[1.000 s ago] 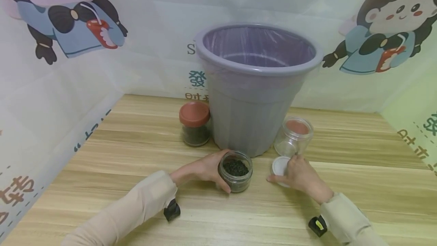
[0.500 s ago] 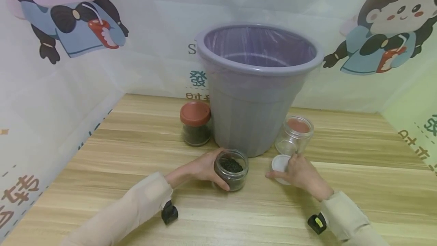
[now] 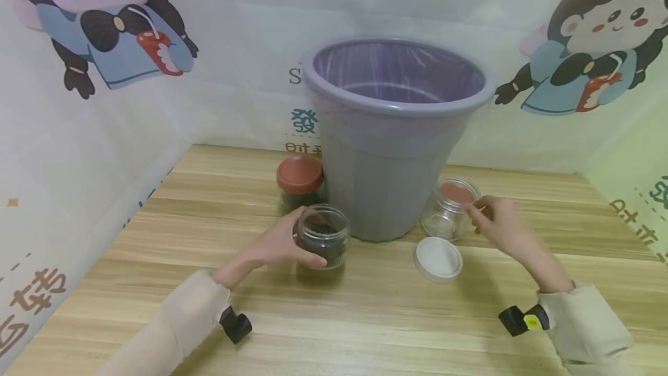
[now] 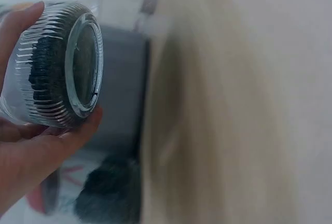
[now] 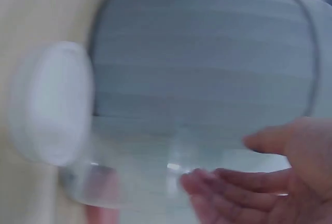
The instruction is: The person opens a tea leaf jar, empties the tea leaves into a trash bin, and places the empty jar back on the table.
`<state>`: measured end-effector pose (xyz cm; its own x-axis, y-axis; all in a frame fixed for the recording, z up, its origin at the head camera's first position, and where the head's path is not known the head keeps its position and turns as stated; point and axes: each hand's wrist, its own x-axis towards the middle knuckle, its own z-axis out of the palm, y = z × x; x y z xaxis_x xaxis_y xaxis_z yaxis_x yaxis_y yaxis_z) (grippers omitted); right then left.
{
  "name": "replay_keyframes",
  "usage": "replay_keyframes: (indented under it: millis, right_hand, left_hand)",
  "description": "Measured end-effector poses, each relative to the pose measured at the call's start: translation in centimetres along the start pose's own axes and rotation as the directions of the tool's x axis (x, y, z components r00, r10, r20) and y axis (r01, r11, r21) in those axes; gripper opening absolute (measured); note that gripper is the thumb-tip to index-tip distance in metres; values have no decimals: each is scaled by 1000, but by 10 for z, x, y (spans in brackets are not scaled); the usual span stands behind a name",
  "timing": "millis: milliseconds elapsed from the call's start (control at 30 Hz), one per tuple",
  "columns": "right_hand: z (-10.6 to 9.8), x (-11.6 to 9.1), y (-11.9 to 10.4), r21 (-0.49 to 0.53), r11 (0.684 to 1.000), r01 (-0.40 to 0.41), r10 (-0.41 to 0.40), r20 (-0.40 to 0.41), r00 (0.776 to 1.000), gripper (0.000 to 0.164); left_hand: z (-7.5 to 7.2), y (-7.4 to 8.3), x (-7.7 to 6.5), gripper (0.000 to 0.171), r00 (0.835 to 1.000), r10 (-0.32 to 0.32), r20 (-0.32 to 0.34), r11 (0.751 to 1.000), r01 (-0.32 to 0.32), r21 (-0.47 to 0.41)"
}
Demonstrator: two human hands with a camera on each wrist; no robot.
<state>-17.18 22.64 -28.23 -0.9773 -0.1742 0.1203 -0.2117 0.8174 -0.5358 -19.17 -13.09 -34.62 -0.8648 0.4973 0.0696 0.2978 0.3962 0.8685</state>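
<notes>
My left hand [image 3: 282, 245] grips an uncapped clear jar [image 3: 325, 242] partly filled with dark bits, lifted off the table. The left wrist view shows the ribbed wall and base of this jar [image 4: 57, 68] between thumb and fingers. My right hand [image 3: 503, 225] hovers beside a clear, open-mouthed jar [image 3: 443, 219]; in the right wrist view, thumb and fingers of that hand [image 5: 264, 177] are apart, holding nothing. Something red shows through the jar's mouth; I cannot tell whether it lies inside or behind. A white lid [image 3: 439, 259] lies on the table.
Behind the jars stands a tall grey-purple bin [image 3: 386, 173] with a plastic liner. Left of the bin's base is a red-lidded jar [image 3: 300, 181] with dark contents. A printed sheet [image 3: 235, 74] hangs behind the wooden table [image 3: 365, 329].
My left hand has lifted its jar and moved left, towards the red-lidded jar. My right hand has let go of the white lid and moved up and right to the clear jar.
</notes>
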Motion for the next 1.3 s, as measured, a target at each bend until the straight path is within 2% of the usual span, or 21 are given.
replay_keyframes:
  millis: [133,233,300,467,533,633,800,967,1167,1300]
  right_hand:
    - [-23,9,-7,124,990,71,-45,-195,980,42]
    - [-39,16,-15,162,985,64,-22,-247,969,51]
    - [-49,22,-21,170,985,29,13,-240,971,57]
    - [-68,40,-35,219,974,-47,87,-178,980,72]
    - [-74,47,-40,255,965,-58,101,-157,982,76]
    - [-83,57,-47,302,951,-65,111,-137,984,78]
    - [-99,72,-59,277,957,-87,122,-112,986,79]
    - [-111,83,-72,217,969,-121,135,-49,990,83]
    - [-118,89,-81,90,986,-140,141,-10,990,85]
    - [-118,94,-85,47,989,-137,138,-7,990,83]
  left_hand:
    - [-20,8,-4,85,998,28,-59,999,-31,-44]
    - [-37,17,-4,85,993,61,-99,994,-69,-84]
    - [-50,23,-3,82,989,77,-129,990,-91,-104]
    - [-84,44,-4,77,976,45,-214,995,-63,-76]
    - [-96,56,-4,76,965,23,-262,998,-37,-48]
    - [-112,74,-1,76,944,26,-330,1000,-29,-3]
    - [-134,103,7,78,915,45,-401,998,-22,62]
    - [-147,128,20,82,895,61,-442,989,5,146]
    - [-152,150,37,88,864,62,-499,952,98,289]
    - [-152,162,47,89,859,67,-508,943,112,314]
